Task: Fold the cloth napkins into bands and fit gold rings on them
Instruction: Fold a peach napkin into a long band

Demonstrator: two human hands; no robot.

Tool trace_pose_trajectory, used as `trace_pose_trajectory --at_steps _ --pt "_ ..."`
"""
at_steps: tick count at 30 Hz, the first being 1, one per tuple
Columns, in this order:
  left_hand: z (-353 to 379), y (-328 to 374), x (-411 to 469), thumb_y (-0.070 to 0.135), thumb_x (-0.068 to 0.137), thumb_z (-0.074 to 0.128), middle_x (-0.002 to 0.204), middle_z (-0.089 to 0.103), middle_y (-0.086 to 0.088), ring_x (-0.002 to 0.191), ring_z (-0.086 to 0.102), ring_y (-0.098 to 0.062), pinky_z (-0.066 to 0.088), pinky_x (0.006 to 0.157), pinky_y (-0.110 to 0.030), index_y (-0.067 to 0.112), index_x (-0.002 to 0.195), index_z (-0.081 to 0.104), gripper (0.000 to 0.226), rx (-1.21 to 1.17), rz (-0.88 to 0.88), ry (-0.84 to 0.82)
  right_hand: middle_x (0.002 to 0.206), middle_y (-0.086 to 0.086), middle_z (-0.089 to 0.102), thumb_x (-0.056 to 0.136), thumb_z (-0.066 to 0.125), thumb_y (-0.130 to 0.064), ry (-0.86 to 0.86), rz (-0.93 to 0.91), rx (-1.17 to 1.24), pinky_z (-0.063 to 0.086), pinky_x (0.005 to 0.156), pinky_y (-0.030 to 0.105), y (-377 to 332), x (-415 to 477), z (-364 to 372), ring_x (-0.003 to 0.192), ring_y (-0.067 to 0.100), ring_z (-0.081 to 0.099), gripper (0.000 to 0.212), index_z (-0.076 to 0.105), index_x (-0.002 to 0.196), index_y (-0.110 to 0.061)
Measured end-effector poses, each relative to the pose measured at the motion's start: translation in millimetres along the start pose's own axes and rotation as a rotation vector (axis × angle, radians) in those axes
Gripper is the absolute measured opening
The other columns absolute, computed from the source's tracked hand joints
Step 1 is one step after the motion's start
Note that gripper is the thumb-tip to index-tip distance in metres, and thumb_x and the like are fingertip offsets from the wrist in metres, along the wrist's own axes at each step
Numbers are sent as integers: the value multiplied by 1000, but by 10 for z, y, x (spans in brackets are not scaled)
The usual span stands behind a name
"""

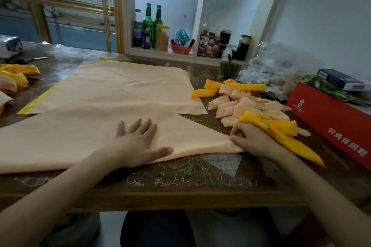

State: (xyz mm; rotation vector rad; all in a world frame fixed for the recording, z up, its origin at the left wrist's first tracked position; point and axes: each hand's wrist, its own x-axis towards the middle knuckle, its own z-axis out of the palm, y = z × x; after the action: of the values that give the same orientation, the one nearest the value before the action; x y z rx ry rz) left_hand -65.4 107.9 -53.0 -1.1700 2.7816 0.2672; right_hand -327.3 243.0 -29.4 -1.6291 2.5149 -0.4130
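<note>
Peach cloth napkin (80, 138), folded over into a triangle, lay on the glass-topped wooden table (180, 184) to the left of the long red cardboard box (329, 124).

The left hand (138, 142) rested flat on the fold, far left of the box, its fingers (147, 126) straight and spread wide, apparently to pin the layers so they could not slip. The right hand (251, 140), closer to the box, had its fingers curled and pinched the napkin's right-hand point, probably to draw the edge taut and square it. Just beside the box's left flank sat a heap of finished peach and yellow bands (241, 104), thin gold rings (263, 114) round them, seemingly parked out of the folding space yet within reach. Farther left of the box and behind the fold, a flat stack of unfolded napkins (120, 86) waited. I judged the banding barely begun and the ring not yet due.
</note>
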Motion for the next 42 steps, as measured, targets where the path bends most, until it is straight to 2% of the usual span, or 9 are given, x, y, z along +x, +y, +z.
trace_pose_trajectory --at_steps 3,5,9,17,22,26,31,37,42 --pt "28 5 20 95 19 -23 156 -18 3 144 -13 -18 -8 116 -51 26 149 -12 148 19 0 18 115 -2 58 94 49 -15 177 -115 -364 43 89 27 -153 -119 29 104 12 51 19 59 110 -22" --pt "37 5 29 94 21 -25 156 -18 3 144 -13 -18 -7 116 -50 26 149 -12 146 40 3 32 132 -3 51 97 46 -17 213 -276 -274 31 104 26 -438 -287 116 122 13 43 31 53 127 -20" --pt "69 -21 27 93 21 -27 156 -18 3 144 -15 -16 -6 116 -49 27 149 -12 145 40 -1 67 158 -9 6 96 31 -52 -175 -519 -64 -4 111 18 -1035 -606 379 143 3 1 65 7 150 -25" --pt "54 9 9 95 23 -23 156 -17 4 144 -13 -16 -6 116 -48 27 149 -11 144 40 18 36 146 -23 -27 77 10 -72 -342 -290 -247 -16 106 18 -314 -627 226 131 -8 -24 81 -15 145 -36" --pt "6 5 -39 93 46 -13 158 -6 -3 146 -4 -23 -2 114 -55 23 151 2 127 105 30 167 155 -15 -8 67 2 -88 -303 -69 -348 1 114 23 -4 -687 -65 143 4 -3 99 -1 149 -33" --pt "47 234 -149 40 90 39 136 51 -15 131 43 -31 21 111 -59 12 129 56 51 235 251 608 149 -8 35 98 35 -44 159 -245 -312 19 108 17 -500 -698 -37 137 6 29 45 41 139 -27" --pt "41 233 -259 22 99 32 157 17 -3 146 2 -19 0 116 -47 17 148 19 51 56 -103 438 142 1 45 98 41 -12 138 -508 107 23 105 14 -1459 -255 414 133 12 37 38 46 136 -15" --pt "141 -891 -888 44 100 15 159 -3 -1 145 -9 -18 -6 116 -43 23 150 6 56 71 -402 251 159 -1 -4 99 23 -50 -281 -652 -78 -5 115 26 -2053 65 902 145 11 -6 59 7 151 -27" --pt "213 -1779 -1548 56 94 13 157 -11 3 145 -8 -13 -4 117 -36 25 150 -1 65 -40 -644 171 156 -12 -16 95 13 -58 -312 -633 -134 -14 107 22 -2015 90 932 142 3 -16 61 -5 149 -35"
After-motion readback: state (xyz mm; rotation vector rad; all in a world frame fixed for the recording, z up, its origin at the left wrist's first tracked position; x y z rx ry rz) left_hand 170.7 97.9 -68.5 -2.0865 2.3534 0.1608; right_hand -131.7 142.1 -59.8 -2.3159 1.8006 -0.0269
